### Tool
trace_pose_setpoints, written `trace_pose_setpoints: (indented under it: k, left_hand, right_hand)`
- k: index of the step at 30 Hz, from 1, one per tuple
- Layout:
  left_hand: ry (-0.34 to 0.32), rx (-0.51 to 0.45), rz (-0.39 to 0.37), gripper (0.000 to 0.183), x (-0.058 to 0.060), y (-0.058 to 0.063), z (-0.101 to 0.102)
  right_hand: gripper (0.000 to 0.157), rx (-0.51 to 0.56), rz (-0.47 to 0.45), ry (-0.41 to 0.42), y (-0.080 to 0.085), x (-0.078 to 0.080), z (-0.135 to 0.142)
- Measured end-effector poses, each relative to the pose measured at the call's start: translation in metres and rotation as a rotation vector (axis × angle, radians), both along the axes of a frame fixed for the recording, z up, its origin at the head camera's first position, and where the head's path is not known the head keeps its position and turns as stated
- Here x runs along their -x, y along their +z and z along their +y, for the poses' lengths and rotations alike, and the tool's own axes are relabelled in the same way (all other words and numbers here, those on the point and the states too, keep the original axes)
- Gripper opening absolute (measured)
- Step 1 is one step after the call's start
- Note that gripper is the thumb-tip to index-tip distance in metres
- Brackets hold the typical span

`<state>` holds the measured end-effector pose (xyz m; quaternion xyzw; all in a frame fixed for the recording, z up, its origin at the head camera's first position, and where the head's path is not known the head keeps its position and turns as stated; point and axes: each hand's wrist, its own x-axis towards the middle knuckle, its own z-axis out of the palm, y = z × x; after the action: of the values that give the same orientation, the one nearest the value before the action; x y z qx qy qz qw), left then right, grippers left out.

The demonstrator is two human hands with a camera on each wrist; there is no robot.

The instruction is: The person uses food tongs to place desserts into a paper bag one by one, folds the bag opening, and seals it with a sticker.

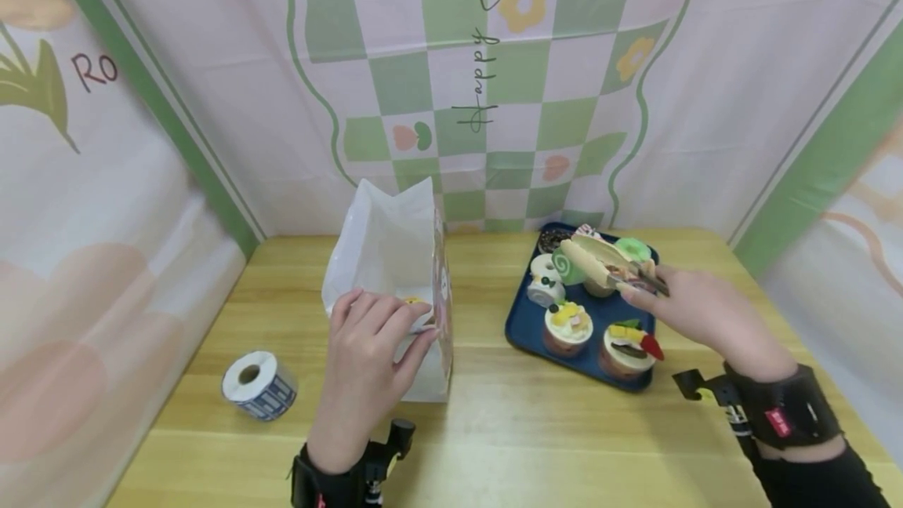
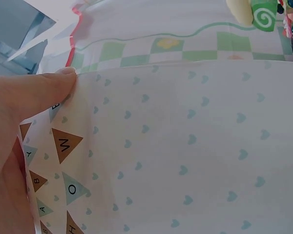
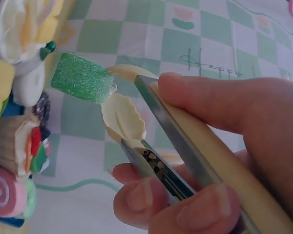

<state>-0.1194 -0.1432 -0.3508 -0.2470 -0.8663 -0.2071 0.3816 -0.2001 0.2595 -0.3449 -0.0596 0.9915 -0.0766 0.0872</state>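
Observation:
A white paper bag [image 1: 384, 237] stands upright with its mouth open, printed with small hearts and lettered pennants in the left wrist view. My left hand [image 1: 370, 343] pinches its near rim between thumb and fingers. With my right hand [image 1: 705, 316] I grip a pair of cream and metal tongs [image 3: 200, 146]. Between their scalloped tips sits a small green swirl cake roll [image 3: 83, 78], raised above a navy tray [image 1: 522, 329] of toy pastries. Fruit-topped cupcakes [image 1: 567, 329] stand at the tray's near side, and white rolls [image 1: 545, 288] lie along its left side.
A roll of labels [image 1: 259, 385] stands on the wooden table [image 1: 522, 445], left of the bag. Patterned cloth [image 1: 515, 69] hangs behind the table and along both sides. A dark doughnut [image 1: 552, 239] lies in the tray's far left corner.

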Motion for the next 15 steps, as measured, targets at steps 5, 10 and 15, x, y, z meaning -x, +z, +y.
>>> trace_pose_setpoints:
  k: [5, 10, 15]
  left_hand:
    - [0.005, 0.004, -0.005, 0.024, 0.0, 0.0, 0.0]
    - [0.006, 0.005, 0.012, 0.024, 0.0, 0.0, 0.0]
    - [0.006, 0.003, 0.027, 0.023, 0.001, 0.0, 0.0]
  right_hand:
    - [0.099, 0.021, 0.028, 0.015, 0.006, -0.002, -0.004]
    - [0.096, 0.044, 0.069, 0.014, 0.014, -0.005, -0.008]
    - [0.092, 0.072, 0.096, 0.006, 0.022, -0.009, -0.014]
